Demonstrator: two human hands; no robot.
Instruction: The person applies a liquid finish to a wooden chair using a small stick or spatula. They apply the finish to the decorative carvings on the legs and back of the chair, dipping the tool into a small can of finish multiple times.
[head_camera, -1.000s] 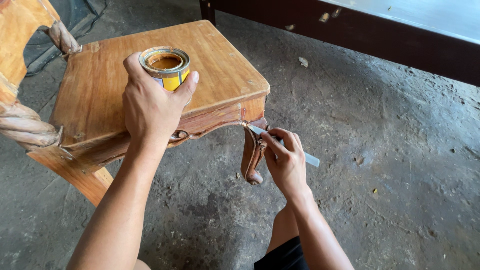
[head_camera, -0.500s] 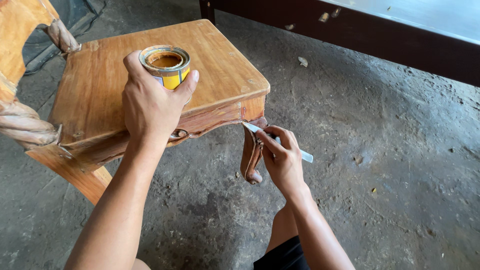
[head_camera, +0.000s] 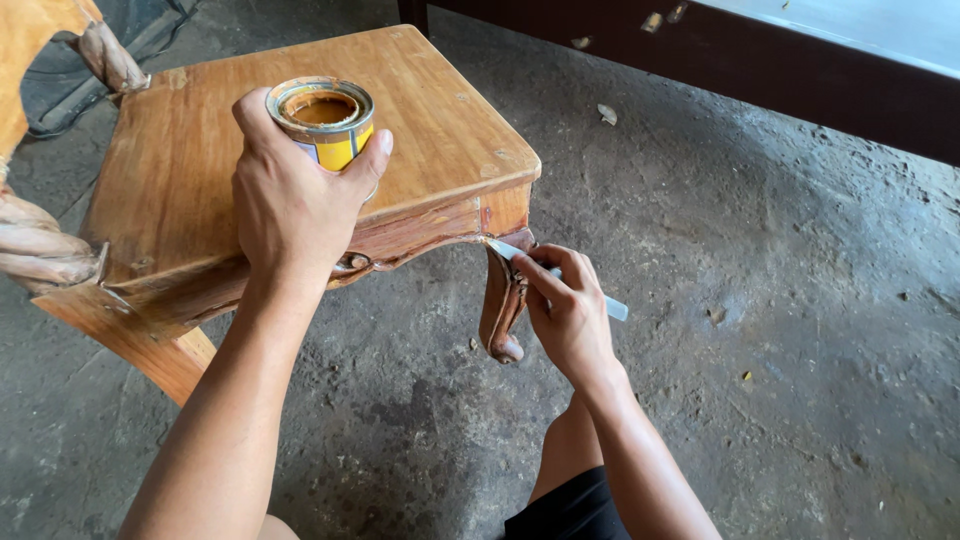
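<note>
My left hand (head_camera: 292, 200) is wrapped around a small open tin (head_camera: 322, 118) with a yellow label and brown paste inside, resting on the seat of a wooden chair (head_camera: 440, 120). My right hand (head_camera: 567, 312) grips a thin pale-handled tool (head_camera: 612, 306) like a pen. Its tip touches the top of the carved front leg (head_camera: 500, 300), just under the seat's corner.
The chair's twisted rope-like arm (head_camera: 40, 250) and backrest sit at the left edge. A dark wooden beam (head_camera: 720, 60) runs along the top right. Rough grey concrete floor (head_camera: 780, 300) with small wood chips surrounds the chair. My knee shows at the bottom.
My right hand has shifted slightly, moving the tool tip along the top of the leg near the seat corner. The left hand and tin have stayed put.
</note>
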